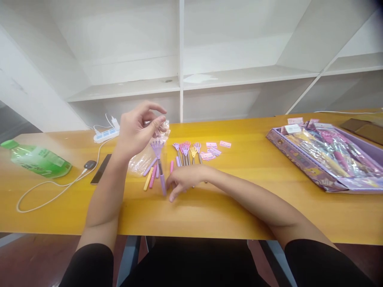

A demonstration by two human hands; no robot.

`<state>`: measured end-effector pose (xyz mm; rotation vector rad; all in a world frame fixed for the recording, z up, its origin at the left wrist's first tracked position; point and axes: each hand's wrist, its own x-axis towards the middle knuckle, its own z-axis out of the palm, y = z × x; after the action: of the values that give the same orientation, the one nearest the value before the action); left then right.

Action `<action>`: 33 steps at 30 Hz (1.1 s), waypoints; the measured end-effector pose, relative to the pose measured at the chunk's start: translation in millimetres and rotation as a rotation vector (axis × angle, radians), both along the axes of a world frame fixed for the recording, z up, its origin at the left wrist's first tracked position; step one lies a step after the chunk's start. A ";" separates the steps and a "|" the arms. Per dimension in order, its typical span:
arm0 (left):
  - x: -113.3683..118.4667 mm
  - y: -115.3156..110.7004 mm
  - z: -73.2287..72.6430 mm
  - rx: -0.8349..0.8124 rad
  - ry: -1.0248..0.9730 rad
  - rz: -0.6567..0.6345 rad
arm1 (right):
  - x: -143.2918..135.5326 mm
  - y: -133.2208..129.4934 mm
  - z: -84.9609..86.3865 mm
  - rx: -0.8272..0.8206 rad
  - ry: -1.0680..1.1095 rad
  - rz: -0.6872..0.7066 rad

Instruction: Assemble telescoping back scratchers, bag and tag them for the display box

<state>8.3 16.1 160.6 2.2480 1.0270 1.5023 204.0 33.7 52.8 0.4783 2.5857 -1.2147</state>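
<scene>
Centrally, a purple back scratcher [160,165] rests with its long axis running roughly front to back, hand-shaped head far, handle near. That handle lies just left of the right hand [185,178], whose fingers are loosely spread; whether they touch it is unclear. The left hand [139,127] is raised near the head, thumb and index finger parted. Around them on the tabletop [227,215] lie coloured tubes [147,180] and other scratchers [186,150].

The tabletop [239,217] is yellow-orange. One hand-headed scratcher [159,165] is lilac at head and handle; the clustered heads [194,152] beyond are lilac, pink and yellow. Loose tubes [147,179] show yellow, pink, purple. The right box [302,163] is purple, cartoon-printed.
</scene>
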 end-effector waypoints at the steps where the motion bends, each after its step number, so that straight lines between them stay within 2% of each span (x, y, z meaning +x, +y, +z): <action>1: 2.4 -0.6 -1.0 -0.026 -0.013 -0.014 | 7.6 3.5 7.9 0.042 0.057 -0.077; 5: 12.3 -1.3 -6.3 -0.066 -0.027 -0.035 | 37.8 11.1 41.3 0.216 0.575 -0.521; 7: 16.9 -2.1 -8.2 -0.056 0.002 -0.022 | 46.7 8.8 52.8 0.306 0.838 -0.644; 10: 24.2 -6.1 -9.4 -0.069 0.030 -0.017 | 52.0 -0.2 62.3 0.403 1.062 -0.656; 13: 31.6 -11.8 -10.4 -0.105 0.007 -0.053 | 54.2 -9.6 68.3 0.508 1.157 -0.620; 17: 36.9 -14.1 -12.8 -0.167 -0.030 -0.140 | 59.6 -15.6 74.5 0.789 1.115 -0.622; 19: 36.6 -11.9 -14.1 -0.223 -0.046 -0.180 | 61.9 -15.9 75.5 0.866 1.101 -0.638; 21: 35.1 -8.8 -15.1 -0.265 -0.039 -0.218 | 62.6 -15.0 74.9 0.876 1.114 -0.658; 24: 33.4 -4.4 -17.1 -0.242 0.010 -0.251 | 62.3 -11.7 73.7 0.818 1.134 -0.696; 27: 33.8 -0.4 -20.0 -0.195 0.004 -0.218 | 68.4 -3.9 76.0 0.738 1.077 -0.711; 30: 34.2 3.8 -22.0 -0.176 -0.043 -0.166 | 89.5 16.0 79.7 0.646 0.893 -0.757; 31: 33.8 5.1 -22.1 -0.170 -0.057 -0.154 | 99.3 26.2 79.4 0.624 0.778 -0.787; 33: 32.3 6.7 -21.3 -0.155 -0.073 -0.143 | 119.7 51.1 74.2 0.618 0.410 -0.855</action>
<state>40.6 22.8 139.4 2.0964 0.9078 1.3847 323.7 84.8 127.1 1.7560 3.2109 -0.6730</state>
